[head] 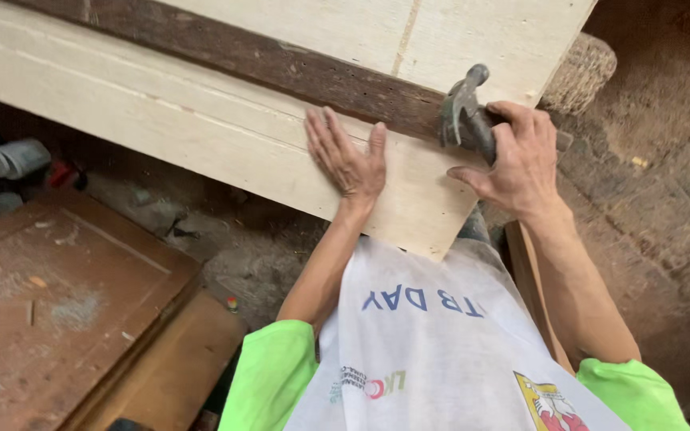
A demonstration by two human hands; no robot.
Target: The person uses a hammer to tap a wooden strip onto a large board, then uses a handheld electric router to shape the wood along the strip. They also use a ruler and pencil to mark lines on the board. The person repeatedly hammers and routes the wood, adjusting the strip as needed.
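Two hands are counted, and one hammer. The left hand (347, 160) is laid flat, fingers spread wide and nothing gripped, palm pressed on the pale wooden panel (201, 120). The right hand (521, 160) is wrapped tight round the hammer (465, 112), fingers fully closed just under the metal head, which is held over the dark wooden strip (281, 68) running across the panel. One dark strip is seen, and a second pale board (481, 36) is set beyond it.

Most of the hammer's handle is swallowed by the fist; only a stub is glimpsed past the knuckles. Whether a nail is under the head cannot be made out. The panel's far ends are cut off by the frame, and its near corner is overlapped by a white apron (441, 335) worn over bright green sleeves (269, 371).

To the left, on the ground, a dusty reddish-brown wooden slab (57, 303) is spotted, with a grey object (13, 158) beside a red one, both too blurred to identify. A rough stone-like block (580, 72) is seen past the board's right corner, on bare earth.
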